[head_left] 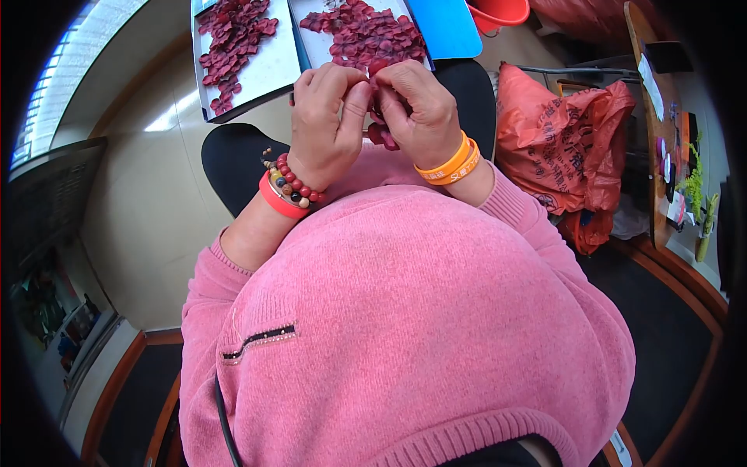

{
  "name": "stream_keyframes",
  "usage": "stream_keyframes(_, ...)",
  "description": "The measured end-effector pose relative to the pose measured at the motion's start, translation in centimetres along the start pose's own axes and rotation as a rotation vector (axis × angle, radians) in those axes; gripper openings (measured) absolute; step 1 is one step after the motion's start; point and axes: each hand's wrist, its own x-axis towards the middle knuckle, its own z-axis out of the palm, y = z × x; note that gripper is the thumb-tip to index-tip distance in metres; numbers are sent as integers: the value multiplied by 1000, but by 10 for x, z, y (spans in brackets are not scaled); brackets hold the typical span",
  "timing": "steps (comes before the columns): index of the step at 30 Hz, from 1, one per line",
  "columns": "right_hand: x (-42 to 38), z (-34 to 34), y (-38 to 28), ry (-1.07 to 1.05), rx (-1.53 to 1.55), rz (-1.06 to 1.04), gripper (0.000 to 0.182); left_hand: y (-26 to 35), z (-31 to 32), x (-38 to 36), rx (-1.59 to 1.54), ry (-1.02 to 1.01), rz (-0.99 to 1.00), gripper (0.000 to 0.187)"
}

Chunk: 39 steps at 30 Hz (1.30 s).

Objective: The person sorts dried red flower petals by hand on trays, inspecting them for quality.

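Observation:
Dark red flower petals [382, 136] show between my two hands, above my lap. My left hand [323, 117] is closed, its thumb and forefinger pinched at the petals' upper edge. Fingers curled, my right hand [424, 113] grips the same petals, and a few hang below its fingertips. The hands nearly touch at the fingertips, which partly hide the petals. Just beyond them lies a white tray [311, 9] with a heap of dark red petals [366, 35]. Left of it, a second white tray [268, 74] bears more loose petals [233, 39].
A blue board [443, 29] lies right of the trays, with a red basin [499, 12] beyond it. A red plastic bag [556, 140] with dark printing hangs at my right. Farther right stands a wooden-edged board [650, 117]. Tiled floor [144, 233] shows at the left.

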Motion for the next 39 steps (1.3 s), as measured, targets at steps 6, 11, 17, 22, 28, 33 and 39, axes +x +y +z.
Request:
stream_keyframes(6,1,-2,-1,-30,-50,-76,14,10,-4,2,-175,-77,-152,12)
stream_keyframes(11,1,0,1,-9,-101,-115,12,-4,6,-6,-257,-58,-295,8)
stream_keyframes(17,1,2,-1,-15,-73,-99,11,-1,1,0,138,7,170,10)
stream_keyframes(22,0,-2,-10,19,145,126,7,-4,3,1,74,97,343,14)
stream_keyframes(28,-2,-5,-20,115,299,249,6,6,3,-1,41,182,394,17)
stream_keyframes(33,-4,-2,-17,141,390,278,6,6,2,0,59,186,420,20)
stream_keyframes(39,0,-8,-20,70,346,256,6,6,-3,1,177,158,484,24)
